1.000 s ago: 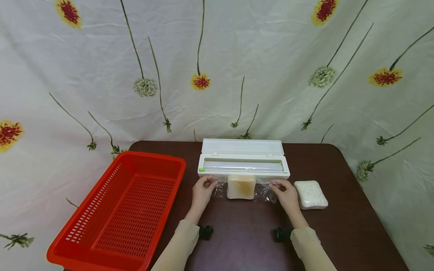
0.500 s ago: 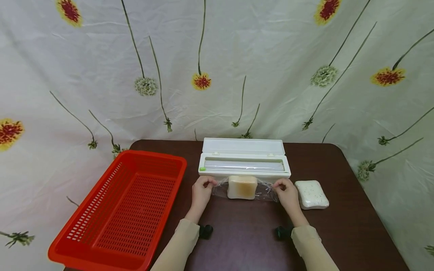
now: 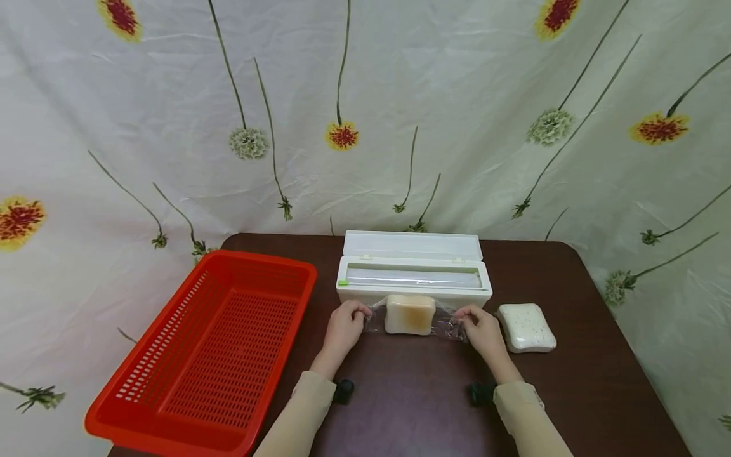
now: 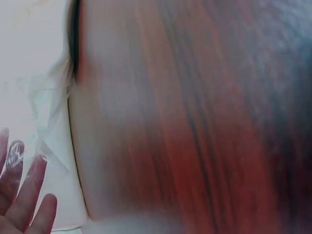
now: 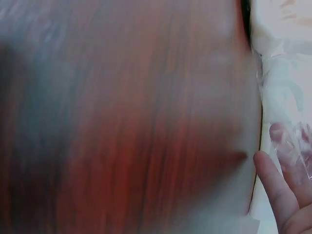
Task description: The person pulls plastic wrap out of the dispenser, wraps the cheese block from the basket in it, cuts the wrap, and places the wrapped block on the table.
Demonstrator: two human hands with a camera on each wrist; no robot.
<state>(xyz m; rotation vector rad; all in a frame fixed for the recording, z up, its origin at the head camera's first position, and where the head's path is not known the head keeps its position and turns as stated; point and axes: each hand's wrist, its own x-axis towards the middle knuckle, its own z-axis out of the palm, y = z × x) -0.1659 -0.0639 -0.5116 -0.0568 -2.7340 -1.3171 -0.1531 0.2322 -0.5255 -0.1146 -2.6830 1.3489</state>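
A toast-shaped block [image 3: 410,315], cream with a browned patch, lies in front of the white cling film dispenser [image 3: 412,246], whose lid stands up. Clear cling film [image 3: 444,322] spreads out on both sides of the block. My left hand [image 3: 344,328] pinches the film's left end, and my right hand [image 3: 482,331] pinches its right end. In the left wrist view, film clings to the fingertips of the left hand [image 4: 27,195]. Film also bunches at the fingers of the right hand [image 5: 287,187] in the right wrist view; both thumbs are hidden there.
To the left stands a red slotted plastic basket [image 3: 214,355]. A white speckled block [image 3: 526,327] lies just right of my right hand. The dark wooden table [image 3: 411,393] ends at a flower-printed cloth [image 3: 457,95] behind the dispenser.
The film was drawn taut sideways half a second ago; now both hands sit slightly closer to the block. The block stays in place, and the head view has shifted a little.
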